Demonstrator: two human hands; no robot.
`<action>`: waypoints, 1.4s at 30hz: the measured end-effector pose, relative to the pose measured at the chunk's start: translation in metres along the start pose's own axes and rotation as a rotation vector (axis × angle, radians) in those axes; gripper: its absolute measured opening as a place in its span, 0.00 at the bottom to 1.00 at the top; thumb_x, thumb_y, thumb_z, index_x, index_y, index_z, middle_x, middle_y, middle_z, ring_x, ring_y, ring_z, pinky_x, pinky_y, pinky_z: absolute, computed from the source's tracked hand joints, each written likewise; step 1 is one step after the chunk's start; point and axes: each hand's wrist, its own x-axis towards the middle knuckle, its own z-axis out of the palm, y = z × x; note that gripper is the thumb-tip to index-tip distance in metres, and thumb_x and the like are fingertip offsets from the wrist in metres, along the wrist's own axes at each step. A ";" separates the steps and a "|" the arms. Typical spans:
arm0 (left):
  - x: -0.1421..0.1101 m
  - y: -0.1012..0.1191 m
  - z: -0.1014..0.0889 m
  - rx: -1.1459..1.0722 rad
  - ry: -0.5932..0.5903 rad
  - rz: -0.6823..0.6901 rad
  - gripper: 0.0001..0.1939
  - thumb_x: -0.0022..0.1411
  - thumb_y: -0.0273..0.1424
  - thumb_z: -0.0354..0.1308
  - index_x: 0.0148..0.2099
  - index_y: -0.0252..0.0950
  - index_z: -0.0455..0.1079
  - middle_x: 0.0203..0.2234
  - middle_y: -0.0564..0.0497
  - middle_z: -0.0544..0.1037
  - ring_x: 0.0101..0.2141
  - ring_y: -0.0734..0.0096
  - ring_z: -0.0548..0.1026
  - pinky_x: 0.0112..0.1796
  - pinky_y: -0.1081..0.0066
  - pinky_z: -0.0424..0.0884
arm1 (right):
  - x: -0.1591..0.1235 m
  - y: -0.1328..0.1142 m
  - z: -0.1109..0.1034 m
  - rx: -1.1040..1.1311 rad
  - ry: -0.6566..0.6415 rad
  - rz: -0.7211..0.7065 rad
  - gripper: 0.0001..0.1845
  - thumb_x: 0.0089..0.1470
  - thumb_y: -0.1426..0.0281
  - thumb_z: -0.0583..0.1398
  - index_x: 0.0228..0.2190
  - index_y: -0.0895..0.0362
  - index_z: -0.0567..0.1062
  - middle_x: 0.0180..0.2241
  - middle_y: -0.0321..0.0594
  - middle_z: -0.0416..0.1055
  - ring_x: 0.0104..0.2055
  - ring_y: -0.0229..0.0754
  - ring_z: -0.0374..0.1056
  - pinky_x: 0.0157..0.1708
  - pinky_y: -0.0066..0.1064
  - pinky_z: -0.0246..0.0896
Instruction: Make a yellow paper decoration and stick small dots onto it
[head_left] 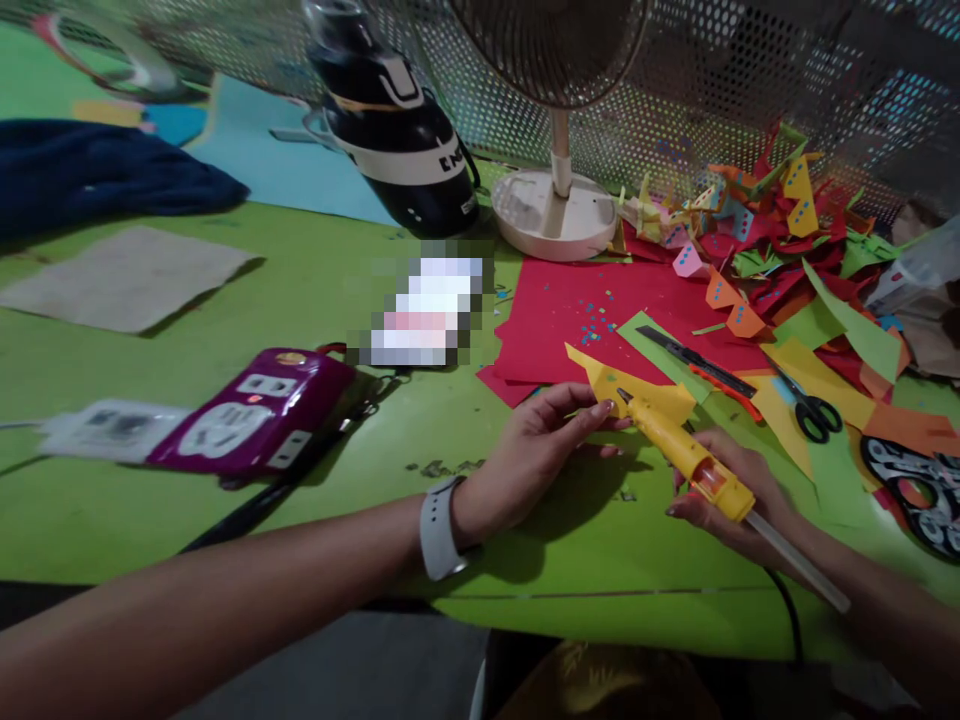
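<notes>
My left hand (536,450) pinches a folded yellow paper piece (660,395) just above the green table. A yellow hot glue gun (675,445) is in my right hand (739,490), its nozzle pointing left and close to the paper by my left fingertips. From the gun's back end sticks a long translucent glue stick (802,562). Behind the yellow piece lies a red paper sheet (555,310) sprinkled with tiny blue bits. An orange and black box cutter (701,370) and black-handled scissors (806,400) rest to the right on paper scraps.
A heap of colourful folded paper pieces (757,230) fills the back right. At the back stand a fan (555,225) and a dark bottle (405,150). A purple power strip (262,410) and a pixelated phone-like screen (431,310) lie left of my hands. A black cord (787,610) hangs over the front edge.
</notes>
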 end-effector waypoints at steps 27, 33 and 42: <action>0.001 -0.005 0.000 -0.045 -0.004 0.030 0.14 0.50 0.35 0.72 0.36 0.36 0.72 0.32 0.53 0.79 0.36 0.67 0.80 0.32 0.72 0.79 | 0.005 -0.024 -0.010 0.018 -0.061 0.054 0.19 0.49 0.52 0.63 0.31 0.53 0.66 0.22 0.34 0.69 0.21 0.36 0.62 0.21 0.28 0.55; 0.001 -0.005 -0.001 -0.027 -0.021 0.038 0.13 0.52 0.35 0.71 0.37 0.36 0.73 0.33 0.53 0.79 0.35 0.69 0.79 0.32 0.73 0.79 | 0.004 -0.024 -0.009 0.039 -0.062 0.080 0.19 0.49 0.52 0.63 0.31 0.53 0.66 0.22 0.32 0.67 0.21 0.35 0.60 0.21 0.28 0.54; 0.000 -0.004 0.000 -0.037 -0.004 0.025 0.15 0.50 0.35 0.72 0.37 0.36 0.73 0.32 0.53 0.79 0.35 0.68 0.79 0.32 0.73 0.79 | 0.005 -0.025 -0.008 0.027 -0.029 0.067 0.20 0.49 0.50 0.63 0.32 0.52 0.67 0.21 0.31 0.65 0.20 0.36 0.60 0.20 0.28 0.53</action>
